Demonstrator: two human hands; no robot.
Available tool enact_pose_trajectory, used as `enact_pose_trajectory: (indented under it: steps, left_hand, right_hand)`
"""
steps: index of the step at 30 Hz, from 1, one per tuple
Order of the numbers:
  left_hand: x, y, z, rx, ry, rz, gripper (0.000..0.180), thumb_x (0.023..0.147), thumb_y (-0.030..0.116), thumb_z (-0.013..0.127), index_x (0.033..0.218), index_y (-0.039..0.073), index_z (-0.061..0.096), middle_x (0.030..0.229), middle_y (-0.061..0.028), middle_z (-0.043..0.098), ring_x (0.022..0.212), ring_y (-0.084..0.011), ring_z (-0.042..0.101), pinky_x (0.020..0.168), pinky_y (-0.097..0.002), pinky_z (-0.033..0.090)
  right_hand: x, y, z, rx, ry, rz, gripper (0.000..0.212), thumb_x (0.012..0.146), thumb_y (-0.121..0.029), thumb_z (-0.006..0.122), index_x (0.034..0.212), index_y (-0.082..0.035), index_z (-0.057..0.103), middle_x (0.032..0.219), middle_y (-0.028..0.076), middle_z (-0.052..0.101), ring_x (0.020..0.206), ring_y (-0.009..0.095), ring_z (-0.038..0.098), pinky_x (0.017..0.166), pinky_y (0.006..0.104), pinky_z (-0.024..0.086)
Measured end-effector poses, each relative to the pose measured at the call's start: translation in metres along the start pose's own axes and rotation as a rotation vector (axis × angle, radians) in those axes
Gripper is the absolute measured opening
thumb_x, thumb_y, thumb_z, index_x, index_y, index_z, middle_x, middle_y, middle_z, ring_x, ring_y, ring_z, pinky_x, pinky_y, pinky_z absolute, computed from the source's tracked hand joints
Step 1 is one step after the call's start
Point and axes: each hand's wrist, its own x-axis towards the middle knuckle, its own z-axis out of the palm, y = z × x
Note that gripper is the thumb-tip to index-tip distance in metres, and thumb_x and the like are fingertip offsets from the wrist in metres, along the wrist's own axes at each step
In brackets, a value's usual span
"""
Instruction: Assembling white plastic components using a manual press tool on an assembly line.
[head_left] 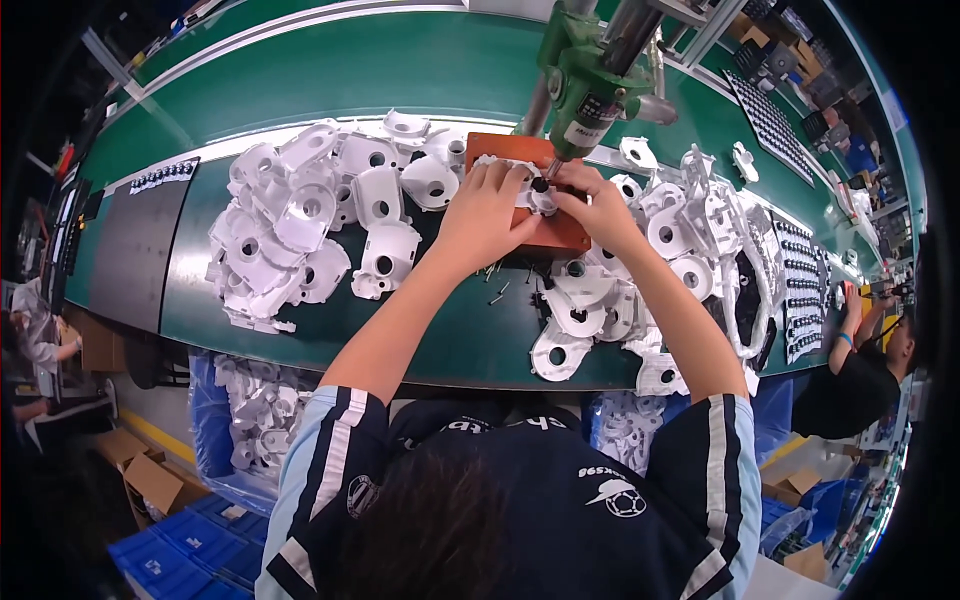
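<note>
A white plastic housing with a small black piece in it lies on an orange fixture block. My left hand grips its left side, fingers bent over the top edge. From the right, my right hand closes on the same housing, with thumb and fingers beside the black piece. Right above stands the green press, its metal tip coming down between my hands. My fingers partly cover the housing.
Piles of white housings lie left and right of the block. Loose screws lie before it. Black parts fill a tray at the right. Below the table edge stands a blue-lined bin. A co-worker is at far right.
</note>
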Motion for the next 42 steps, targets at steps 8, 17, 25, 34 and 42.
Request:
enact_pose_trajectory:
  steps: [8,17,25,34,42]
  left_hand:
    - [-0.001,-0.003,0.001,0.019,0.082,0.057,0.055,0.073,0.026,0.067,0.115,0.000,0.045,0.109,-0.0187,0.051,0.103,-0.0358,0.049,0.091,-0.0429,0.040]
    - [0.000,-0.002,0.000,-0.023,-0.003,-0.020,0.055,0.075,0.027,0.065,0.119,0.001,0.043,0.118,-0.0186,0.049,0.111,-0.0357,0.046,0.095,-0.0426,0.039]
    - [0.007,0.013,-0.002,0.016,0.039,0.071,0.061,0.075,0.029,0.067,0.123,0.001,0.041,0.120,-0.0177,0.049,0.113,-0.0350,0.047,0.097,-0.0415,0.038]
    - [0.001,0.004,-0.009,-0.033,-0.038,-0.022,0.065,0.077,0.028,0.065,0.129,0.000,0.036,0.123,-0.0176,0.048,0.112,-0.0347,0.048,0.096,-0.0398,0.039]
    - [-0.005,-0.003,-0.005,0.013,0.003,-0.001,0.062,0.079,0.024,0.062,0.129,-0.002,0.037,0.120,-0.0196,0.050,0.111,-0.0351,0.048,0.097,-0.0419,0.038]
  right_hand:
    - [-0.023,-0.028,0.008,-0.775,-0.006,-0.254,0.046,0.083,-0.023,0.059,0.126,-0.012,0.051,0.133,0.018,0.043,0.127,0.034,0.033,0.101,0.0450,0.028]
    - [-0.036,-0.070,-0.017,-0.703,-0.103,-0.120,0.045,0.080,-0.028,0.062,0.118,-0.005,0.056,0.117,0.018,0.054,0.110,0.029,0.050,0.092,0.0410,0.038]
    - [0.104,-0.110,-0.180,0.405,0.805,-0.209,0.048,0.085,-0.046,0.051,0.120,-0.013,0.051,0.092,0.004,0.060,0.083,0.018,0.053,0.070,0.0341,0.043]
    - [-0.044,-0.203,-0.123,0.167,0.762,-0.233,0.030,0.087,-0.025,0.047,0.107,-0.003,0.052,0.091,0.008,0.060,0.079,0.015,0.055,0.073,0.0287,0.043]
    - [-0.055,-0.215,-0.157,-0.224,-0.472,-0.706,0.029,0.081,-0.035,0.064,0.064,-0.012,0.057,0.060,-0.002,0.050,0.050,0.011,0.049,0.052,0.0293,0.043]
